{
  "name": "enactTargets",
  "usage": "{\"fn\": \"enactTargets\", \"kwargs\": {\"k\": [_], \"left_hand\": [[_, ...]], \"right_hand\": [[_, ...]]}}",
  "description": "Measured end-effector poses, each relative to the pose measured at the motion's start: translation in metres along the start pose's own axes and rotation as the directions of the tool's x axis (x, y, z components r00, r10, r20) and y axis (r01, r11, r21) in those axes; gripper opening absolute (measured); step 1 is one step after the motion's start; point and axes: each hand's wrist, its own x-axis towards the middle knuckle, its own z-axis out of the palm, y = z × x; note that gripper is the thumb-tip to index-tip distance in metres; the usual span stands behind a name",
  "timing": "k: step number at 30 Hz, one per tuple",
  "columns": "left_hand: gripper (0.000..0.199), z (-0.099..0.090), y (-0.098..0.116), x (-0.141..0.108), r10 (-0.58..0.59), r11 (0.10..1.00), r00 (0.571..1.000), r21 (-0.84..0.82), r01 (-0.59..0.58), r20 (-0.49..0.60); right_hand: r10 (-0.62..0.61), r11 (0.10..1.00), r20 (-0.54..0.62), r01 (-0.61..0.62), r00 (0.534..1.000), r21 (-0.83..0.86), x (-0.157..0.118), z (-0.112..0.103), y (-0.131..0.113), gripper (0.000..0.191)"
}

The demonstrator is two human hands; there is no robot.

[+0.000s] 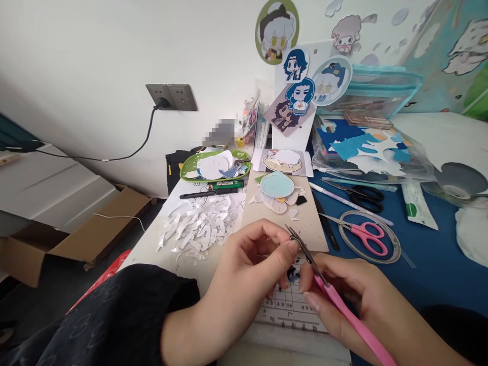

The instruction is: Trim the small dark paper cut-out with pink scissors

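My left hand (255, 269) is closed in a pinch, with a small dark-edged piece between thumb and index finger, too small to make out well. Pink-handled scissors (345, 310) are in my right hand (351, 295), their narrow blades pointing up and left, close to my left thumb tip. Beneath both hands lies a sheet with printed characters (293, 307), with small dark scraps on it. Ahead of my hands, a pale blue oval cutout (277, 184) tops a pile of paper cutouts on a beige board (312, 226).
White paper strips (202, 226) are heaped at the left. Behind them stands a green tray (186, 170) with cutouts. Another pair of pink scissors (369, 238), a clear ring, black scissors (366, 197), pens and a tube (419, 206) lie on the right.
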Motion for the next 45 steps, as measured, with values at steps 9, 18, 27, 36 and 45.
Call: {"fn": "enactTargets", "kwargs": {"k": [9,18,27,36,45], "left_hand": [[0.016,0.003,-0.002,-0.002,-0.007,0.999,0.999,-0.034,0.006,-0.032],[0.015,0.002,-0.004,-0.002,0.001,0.999,1.0,-0.054,-0.002,-0.019],[0.011,-0.004,0.002,0.001,-0.028,1.0,0.997,-0.008,0.028,0.066],[0.012,-0.006,0.002,0.002,-0.045,0.999,0.996,-0.006,0.045,0.082],[0.015,-0.008,0.005,0.004,-0.075,0.996,0.993,0.058,0.07,0.091]], "right_hand": [[-0.034,0.999,-0.02,0.033,0.999,-0.006,0.002,0.003,0.005,0.013],[-0.079,0.982,-0.046,0.07,0.996,-0.174,0.002,-0.001,0.018,0.008],[-0.08,0.968,0.015,0.081,0.997,-0.238,-0.002,-0.013,0.003,0.012],[-0.085,0.948,0.002,0.082,0.996,-0.308,-0.002,-0.016,0.007,0.02],[-0.139,0.946,0.015,0.137,0.99,-0.293,-0.004,-0.018,0.018,0.027]]}}
